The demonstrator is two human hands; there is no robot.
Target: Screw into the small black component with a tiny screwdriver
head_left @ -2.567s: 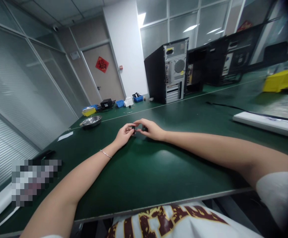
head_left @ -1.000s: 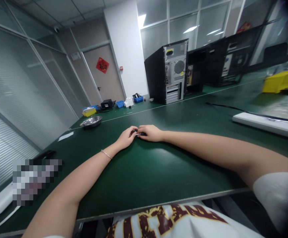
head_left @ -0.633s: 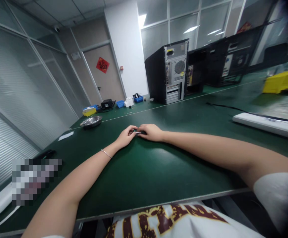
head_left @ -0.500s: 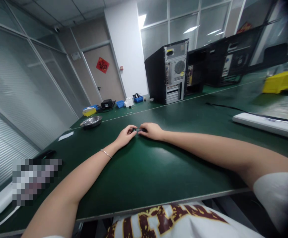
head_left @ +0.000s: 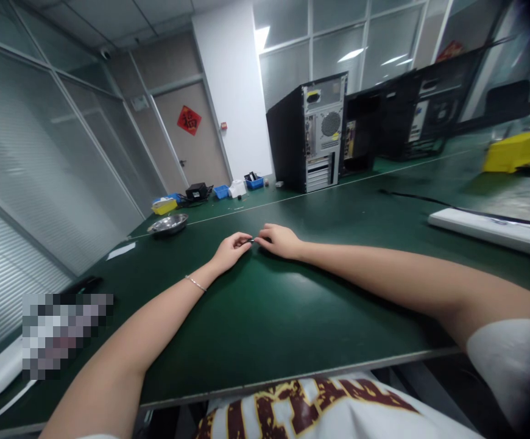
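Near the middle of the green table point(head_left: 265, 317), my left hand point(head_left: 232, 251) is closed in a pinch around a small dark object point(head_left: 250, 240) with a shiny tip, mostly covered by the fingers. Just to its right, my right hand point(head_left: 278, 240) has its thumb and fingers brought together close to that tip. Whatever the right fingers hold is hidden or too small to name. Both hands rest low over the table, their fingertips almost touching.
A metal bowl point(head_left: 169, 224) stands at the back left, near a black adapter point(head_left: 197, 192) and small blue trays point(head_left: 253, 182). Computer cases point(head_left: 308, 134) line the back. A white power strip point(head_left: 493, 231) lies right; a yellow bin point(head_left: 521, 149) is behind it.
The fingertips have come closer together. The shiny shaft and dark end that showed between the hands are now mostly out of sight, and the right fingers have shifted slightly.
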